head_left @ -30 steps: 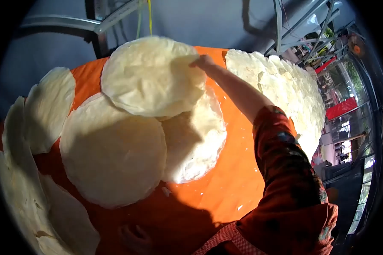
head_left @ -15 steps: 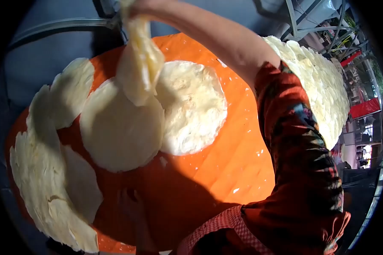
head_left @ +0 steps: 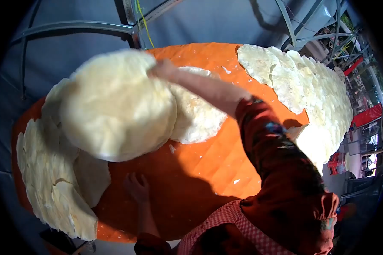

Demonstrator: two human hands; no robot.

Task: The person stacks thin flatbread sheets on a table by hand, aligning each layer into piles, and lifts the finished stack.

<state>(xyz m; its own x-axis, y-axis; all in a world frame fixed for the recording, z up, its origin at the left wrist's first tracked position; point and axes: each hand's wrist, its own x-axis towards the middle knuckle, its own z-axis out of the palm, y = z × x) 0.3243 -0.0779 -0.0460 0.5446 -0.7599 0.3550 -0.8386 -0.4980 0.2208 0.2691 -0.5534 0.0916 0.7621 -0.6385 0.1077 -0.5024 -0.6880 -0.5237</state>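
My right hand (head_left: 162, 71), blurred, has its fingers closed on the right edge of a big, thin, pale round flatbread (head_left: 117, 106). This sheet is spread out and smeared by motion. It hides most of what lies beneath it and covers the left part of another round flatbread (head_left: 200, 108) with an uneven, blotchy surface. Low on the left side, my left hand (head_left: 137, 187) rests in shadow over the orange cloth (head_left: 217, 168), fingers apart and holding nothing. A single flatbread (head_left: 93, 176) lies just left of that hand.
Overlapping flatbreads (head_left: 51, 182) line the cloth's left edge. A larger overlapping spread of flatbreads (head_left: 315, 85) covers the right side. Metal frame bars (head_left: 76, 27) run behind the cloth, with a yellow string (head_left: 144, 21) hanging there. White crumbs dot the cloth.
My right hand has come down and right from the top edge. The flatbread that hung bunched from it is now spread flat and wide. My left hand has shifted slightly up.
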